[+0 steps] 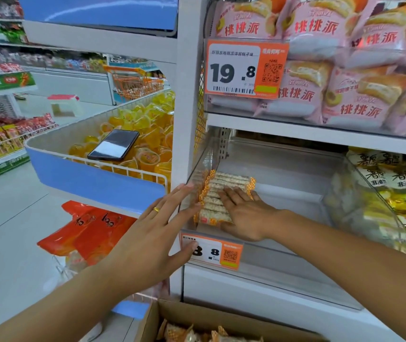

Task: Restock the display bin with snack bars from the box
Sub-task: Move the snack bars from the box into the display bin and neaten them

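Note:
A row of snack bars (224, 183) in clear wrappers with orange ends lies at the left end of the clear display bin (295, 257). My right hand (244, 215) lies flat on the near bars, fingers straight, inside the bin. My left hand (157, 233), wearing a gold ring, is spread open against the bin's left outer wall and front corner, its thumb over the orange price tag (216, 253). The cardboard box (162, 314) stands open at the bottom edge, with more snack bars (184, 333) in it.
A wire basket (93, 178) of orange jelly cups with a phone (114, 144) on top juts out at the left. Pink cake packs (320, 70) fill the shelf above, yellow snack bags (394, 193) the neighbouring bin. Orange bags (91, 233) lie below.

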